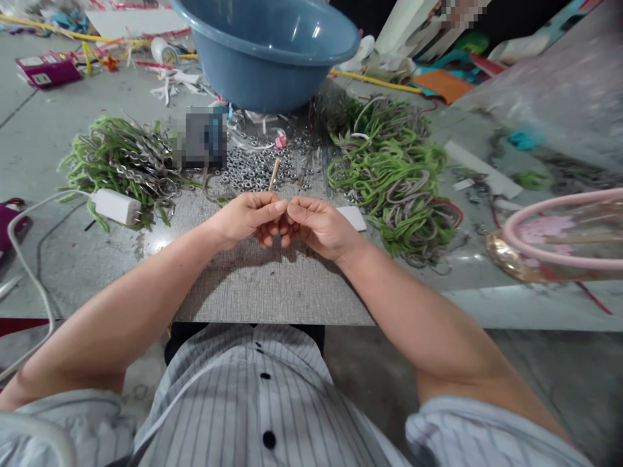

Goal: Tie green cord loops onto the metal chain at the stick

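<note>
My left hand [253, 217] and my right hand [318, 224] meet over the near middle of the table, thumbs and fingertips pinched together. Whatever lies between the fingertips is too small or hidden to make out. A thin wooden stick [274, 172] sticks out beyond my left fingers; I cannot tell if it is held or lies behind them. Just past the hands spreads a pile of small metal rings [248, 170]. Looped green and grey cords [389, 168] are heaped to the right. On the left is a bundle of green cords with metal pieces [121, 155].
A large blue basin [267, 78] stands at the back. A white charger plug [117, 206] with its cable rests on the left bundle. A purple box [48, 69] is far left. At right lies a clear bag with a pink handle [559, 201]. The table's front edge [272, 322] runs near my body.
</note>
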The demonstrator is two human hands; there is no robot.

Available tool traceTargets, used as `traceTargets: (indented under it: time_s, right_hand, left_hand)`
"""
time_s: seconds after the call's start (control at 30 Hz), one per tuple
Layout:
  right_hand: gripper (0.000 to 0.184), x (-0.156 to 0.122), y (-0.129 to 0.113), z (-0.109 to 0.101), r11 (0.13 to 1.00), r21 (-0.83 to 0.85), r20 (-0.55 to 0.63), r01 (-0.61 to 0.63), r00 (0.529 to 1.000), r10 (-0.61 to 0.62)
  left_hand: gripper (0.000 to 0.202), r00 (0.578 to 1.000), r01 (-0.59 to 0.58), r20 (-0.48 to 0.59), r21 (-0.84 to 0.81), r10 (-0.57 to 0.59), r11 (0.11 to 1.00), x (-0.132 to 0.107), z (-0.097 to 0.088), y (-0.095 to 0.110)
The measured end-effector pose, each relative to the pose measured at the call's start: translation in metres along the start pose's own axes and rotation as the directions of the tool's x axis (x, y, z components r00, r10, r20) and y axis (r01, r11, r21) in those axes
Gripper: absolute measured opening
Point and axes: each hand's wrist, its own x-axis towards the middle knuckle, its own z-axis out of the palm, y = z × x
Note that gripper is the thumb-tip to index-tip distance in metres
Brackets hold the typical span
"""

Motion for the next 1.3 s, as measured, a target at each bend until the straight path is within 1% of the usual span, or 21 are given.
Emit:
traceTargets:
  time_s: [0.17,0.33,0.53,0.63,0.77,0.87,0.93,1.1,1.2,1.3]
  right_hand:
    - [0.044,0.001,0.003,-0.001,1.0,0.008,-0.063,-0.018,0.998,0.019]
    - [0.047,0.003,0.004,-0.007,0.998,-0.035,-0.048,-0.059,0.997,0.057]
    - [0.052,0.003,0.0,-0.007,0.993,-0.058,-0.064,-0.098,0.993,0.094]
    - [0.053,0.002,-0.001,-0.006,0.989,-0.067,-0.074,-0.128,0.99,0.123]
    - [0.052,0.002,-0.001,-0.006,0.983,-0.092,-0.072,-0.157,0.986,0.151]
    - [0.053,0.002,-0.002,-0.007,0.98,-0.12,-0.094,-0.16,0.984,0.149]
    - [0.053,0.002,-0.002,-0.007,0.978,-0.143,-0.113,-0.155,0.984,0.139]
    - [0.052,0.002,-0.003,-0.007,0.977,-0.17,-0.139,-0.131,0.984,0.108]
    - [0.052,0.002,-0.005,-0.007,0.983,-0.151,-0.126,-0.101,0.989,0.082]
    - [0.051,0.001,-0.008,-0.006,0.989,-0.118,-0.079,-0.093,0.993,0.084]
  left_hand:
    - [0.032,1.0,0.008,-0.02,-0.003,-0.009,1.0,0.0,-0.001,-0.001]
    - [0.033,0.997,0.044,-0.058,0.078,-0.04,0.996,-0.002,-0.002,0.004]
    - [0.024,0.996,-0.013,-0.089,0.125,0.024,0.992,-0.002,-0.002,0.006]
    - [0.024,0.998,0.004,-0.056,0.14,0.004,0.99,-0.003,-0.003,0.006]
    - [0.026,0.997,0.081,-0.002,0.163,-0.082,0.983,-0.004,-0.008,0.007]
    - [0.026,0.989,0.139,0.018,0.168,-0.144,0.976,-0.003,-0.01,0.008]
    - [0.027,0.986,0.157,0.03,0.174,-0.164,0.972,-0.003,-0.011,0.008]
    - [0.026,0.985,0.154,0.052,0.156,-0.164,0.976,-0.005,-0.01,0.011]
    - [0.024,0.982,0.144,0.112,0.065,-0.151,0.987,-0.007,-0.009,0.013]
    - [0.027,0.977,0.127,0.174,0.005,-0.126,0.992,-0.007,-0.008,0.011]
